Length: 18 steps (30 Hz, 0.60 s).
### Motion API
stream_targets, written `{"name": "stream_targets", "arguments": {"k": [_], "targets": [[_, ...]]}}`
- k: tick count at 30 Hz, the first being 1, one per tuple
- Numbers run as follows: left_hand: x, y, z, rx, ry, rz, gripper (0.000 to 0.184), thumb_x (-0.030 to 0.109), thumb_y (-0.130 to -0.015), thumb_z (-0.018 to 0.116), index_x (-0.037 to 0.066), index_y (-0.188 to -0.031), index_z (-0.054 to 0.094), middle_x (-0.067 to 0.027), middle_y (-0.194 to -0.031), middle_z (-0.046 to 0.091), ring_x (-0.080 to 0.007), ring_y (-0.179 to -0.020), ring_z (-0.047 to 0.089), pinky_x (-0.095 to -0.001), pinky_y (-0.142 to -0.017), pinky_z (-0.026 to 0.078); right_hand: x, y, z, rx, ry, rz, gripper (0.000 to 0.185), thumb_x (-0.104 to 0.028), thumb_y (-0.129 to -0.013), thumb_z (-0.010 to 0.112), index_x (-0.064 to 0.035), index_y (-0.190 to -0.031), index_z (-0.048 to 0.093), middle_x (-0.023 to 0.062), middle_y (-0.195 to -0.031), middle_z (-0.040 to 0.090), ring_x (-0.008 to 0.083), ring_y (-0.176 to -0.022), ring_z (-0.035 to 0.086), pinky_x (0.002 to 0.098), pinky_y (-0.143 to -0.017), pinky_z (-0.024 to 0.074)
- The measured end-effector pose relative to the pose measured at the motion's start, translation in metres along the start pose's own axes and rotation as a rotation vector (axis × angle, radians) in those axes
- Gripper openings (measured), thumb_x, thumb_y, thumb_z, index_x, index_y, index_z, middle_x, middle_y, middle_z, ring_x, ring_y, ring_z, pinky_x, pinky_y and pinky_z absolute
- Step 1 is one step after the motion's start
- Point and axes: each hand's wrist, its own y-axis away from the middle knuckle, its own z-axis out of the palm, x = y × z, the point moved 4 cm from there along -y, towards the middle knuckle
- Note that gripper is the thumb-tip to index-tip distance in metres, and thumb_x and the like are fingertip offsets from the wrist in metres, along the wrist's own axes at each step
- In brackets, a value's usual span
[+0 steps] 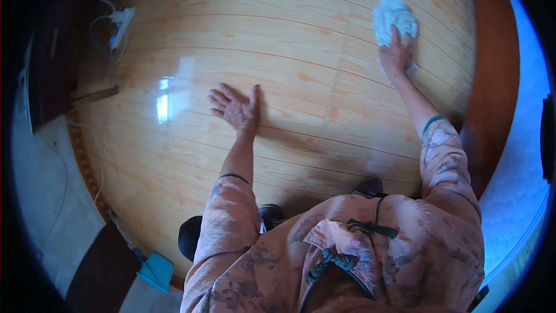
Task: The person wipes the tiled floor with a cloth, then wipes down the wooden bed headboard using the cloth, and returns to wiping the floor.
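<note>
On the right, my right hand presses a crumpled pale blue-white cloth against the wood-patterned floor. Its fingers lie over the lower part of the cloth, which bunches up beyond them. My left hand is left of the middle, fingers spread and holding nothing. It is over the floor, with a shadow at its right side; whether the palm touches the floor I cannot tell. A bright reflection shines to its left.
A white power strip with cables lies at the upper left, near dark furniture. A reddish wooden bed edge and pale mattress line the right. A turquoise dustpan-like object sits at the lower left. Dark shoes show below.
</note>
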Motion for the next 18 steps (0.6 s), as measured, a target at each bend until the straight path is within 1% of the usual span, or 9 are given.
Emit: {"name": "stream_targets", "arguments": {"k": [2, 4, 7, 10, 12, 13, 16, 17, 18], "targets": [[-0.002, -0.001, 0.001, -0.005, 0.033, 0.015, 0.106, 0.075, -0.078, 0.043, -0.001, -0.146, 0.013, -0.03, -0.15, 0.009, -0.0428, -0.141, 0.003, -0.0585, -0.11, 0.004, -0.079, 0.011, 0.008, 0.027, -0.094, -0.172, 0.06, -0.015, -0.074, 0.061, -0.0201, -0.132, 0.046, 0.0225, -0.131, 0.037, 0.0417, -0.118, 0.04, 0.0531, -0.093, 0.0381], [-0.002, -0.002, 0.002, -0.017, 0.055, 0.024, 0.107, 0.076, -0.078, 0.041, -0.002, -0.146, 0.013, -0.0312, -0.149, 0.009, -0.0441, -0.14, 0.003, -0.0595, -0.11, 0.003, -0.158, 0.024, 0.009, 0.036, -0.19, -0.255, 0.055, -0.012, -0.072, 0.06, -0.0178, -0.126, 0.049, 0.0211, -0.125, 0.04, 0.0409, -0.113, 0.043, 0.0521, -0.089, 0.0395], [-0.005, -0.003, 0.005, -0.03, 0.065, 0.024, 0.107, 0.076, -0.078, 0.041, -0.002, -0.145, 0.014, -0.0314, -0.149, 0.009, -0.0446, -0.14, 0.002, -0.0597, -0.11, 0.002, -0.253, 0.056, 0.008, 0.012, -0.42, -0.423, 0.049, -0.01, -0.071, 0.059, -0.0167, -0.119, 0.053, 0.0192, -0.115, 0.042, 0.0393, -0.106, 0.046, 0.0516, -0.081, 0.0406], [-0.007, -0.004, 0.008, -0.056, 0.091, 0.009, 0.106, 0.07, -0.076, 0.048, -0.002, -0.146, 0.013, -0.0296, -0.15, 0.01, -0.0433, -0.141, 0.002, -0.0591, -0.11, 0.004, -0.327, 0.092, 0.015, -0.053, -0.599, -0.554, 0.045, -0.009, -0.072, 0.057, -0.0162, -0.116, 0.057, 0.0181, -0.109, 0.046, 0.0384, -0.097, 0.049, 0.0507, -0.076, 0.0406], [-0.012, -0.005, 0.014, -0.052, 0.052, 0.03, 0.105, 0.069, -0.076, 0.049, -0.002, -0.145, 0.013, -0.0295, -0.15, 0.01, -0.0435, -0.141, 0.001, -0.0596, -0.11, 0.003, -0.359, 0.11, 0.019, -0.15, -0.774, -0.594, 0.043, -0.01, -0.071, 0.058, -0.0156, -0.114, 0.059, 0.0167, -0.107, 0.048, 0.0377, -0.095, 0.051, 0.0485, -0.077, 0.0421], [-0.013, -0.005, 0.016, -0.049, 0.037, 0.039, 0.106, 0.069, -0.076, 0.048, -0.002, -0.146, 0.013, -0.0301, -0.15, 0.01, -0.0441, -0.14, 0.001, -0.0599, -0.11, 0.003, -0.371, 0.112, 0.023, -0.226, -0.816, -0.597, 0.048, -0.01, -0.069, 0.059, -0.0142, -0.117, 0.059, 0.0177, -0.109, 0.054, 0.0354, -0.099, 0.054, 0.044, -0.084, 0.0442], [-0.012, -0.006, 0.016, -0.047, 0.066, 0.025, 0.108, 0.074, -0.075, 0.045, -0.002, -0.146, 0.013, -0.0301, -0.15, 0.01, -0.0438, -0.14, 0.002, -0.0598, -0.11, 0.001, -0.379, 0.095, 0.027, -0.476, -1.382, -0.451, 0.051, -0.009, -0.069, 0.059, -0.0088, -0.119, 0.057, 0.0174, -0.109, 0.058, 0.0287, -0.102, 0.057, 0.0363, -0.089, 0.045], [-0.011, -0.006, 0.012, -0.047, 0.099, 0.022, 0.109, 0.075, -0.075, 0.044, -0.002, -0.146, 0.013, -0.03, -0.15, 0.011, -0.0435, -0.14, 0.002, -0.0595, -0.11, 0.001, -0.372, 0.086, 0.031, -0.714, -1.55, -0.232, 0.052, -0.009, -0.07, 0.056, -0.0026, -0.122, 0.054, 0.0143, -0.107, 0.061, 0.0217, -0.1, 0.058, 0.0301, -0.089, 0.0453], [-0.011, -0.006, 0.012, -0.046, 0.131, 0.019, 0.109, 0.076, -0.075, 0.044, -0.001, -0.146, 0.013, -0.0299, -0.15, 0.011, -0.0433, -0.141, 0.002, -0.0593, -0.11, 0.001, -0.361, 0.076, 0.03, -0.797, -1.731, -0.057, 0.051, -0.007, -0.071, 0.057, -0.0005, -0.122, 0.053, 0.0099, -0.106, 0.06, 0.0188, -0.096, 0.057, 0.0294, -0.084, 0.0472]]}}
